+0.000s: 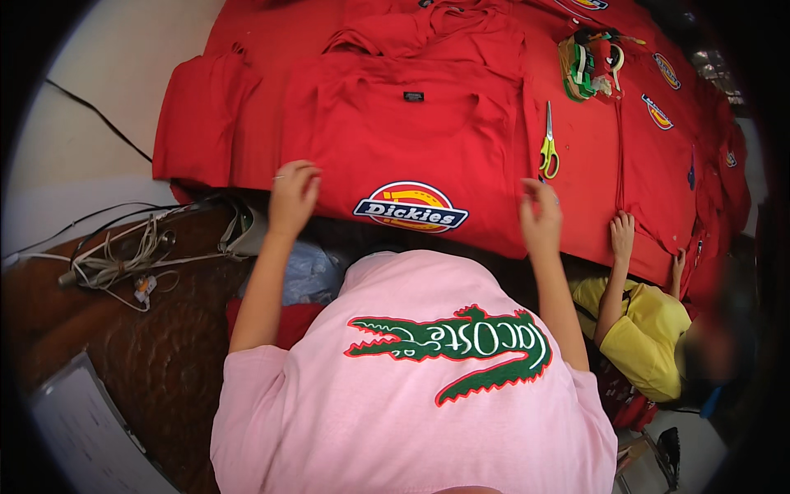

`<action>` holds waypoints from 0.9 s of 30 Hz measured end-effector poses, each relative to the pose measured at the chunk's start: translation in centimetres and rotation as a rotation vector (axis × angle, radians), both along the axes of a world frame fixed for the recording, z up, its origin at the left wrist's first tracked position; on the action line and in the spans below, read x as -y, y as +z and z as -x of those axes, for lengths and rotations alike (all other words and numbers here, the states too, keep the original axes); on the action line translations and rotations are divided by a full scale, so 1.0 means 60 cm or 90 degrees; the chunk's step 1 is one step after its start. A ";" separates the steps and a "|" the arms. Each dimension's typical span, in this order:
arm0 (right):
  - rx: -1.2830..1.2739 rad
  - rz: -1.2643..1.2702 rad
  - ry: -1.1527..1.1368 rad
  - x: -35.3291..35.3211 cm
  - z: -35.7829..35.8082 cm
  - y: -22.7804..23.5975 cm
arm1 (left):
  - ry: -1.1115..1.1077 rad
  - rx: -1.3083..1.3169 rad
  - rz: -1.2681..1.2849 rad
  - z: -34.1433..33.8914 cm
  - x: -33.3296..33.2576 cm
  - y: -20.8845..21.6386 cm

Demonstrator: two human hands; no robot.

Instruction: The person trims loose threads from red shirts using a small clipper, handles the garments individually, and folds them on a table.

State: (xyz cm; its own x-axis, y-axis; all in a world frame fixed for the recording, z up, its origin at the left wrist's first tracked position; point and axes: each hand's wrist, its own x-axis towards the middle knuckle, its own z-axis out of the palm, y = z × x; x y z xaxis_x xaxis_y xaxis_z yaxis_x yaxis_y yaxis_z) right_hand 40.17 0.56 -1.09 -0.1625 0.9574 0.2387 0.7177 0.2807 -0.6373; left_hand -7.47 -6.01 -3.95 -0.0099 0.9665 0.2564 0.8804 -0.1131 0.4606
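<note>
A red T-shirt (395, 144) lies spread before me, with a small dark neck label and a blue, white and yellow oval printed patch (411, 206) near the table's front edge. My left hand (293, 198) is at the shirt's left side, fingers loosely bent and thumb apart. At its right side is my right hand (541, 216), its fingers also slightly curled and apart. Neither hand visibly grips the cloth. Scissors with yellow-green handles (550, 158) lie just beyond my right hand, blades pointing away.
A small green-edged container (582, 70) of tools and tape stands at the far right. More red garments (202, 115) cover the table. A person in yellow (646, 342) works at the right, hands on the table edge. Tangled cables (123, 259) lie at lower left.
</note>
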 end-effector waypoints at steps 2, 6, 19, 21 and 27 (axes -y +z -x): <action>-0.027 0.073 0.092 -0.002 0.080 -0.015 | -0.129 0.036 0.055 -0.056 -0.037 -0.030; 0.292 -0.012 0.128 -0.052 0.153 -0.116 | -0.100 -0.147 0.067 -0.094 -0.127 -0.089; 0.007 -0.041 0.148 -0.245 0.155 -0.082 | 0.065 -0.162 0.006 -0.053 -0.300 -0.072; -0.152 -0.045 -0.056 -0.235 0.136 -0.087 | 0.060 -0.030 -0.071 -0.086 -0.300 -0.052; -0.329 0.190 -0.292 -0.239 0.100 -0.048 | -0.130 0.533 0.203 -0.267 -0.336 -0.017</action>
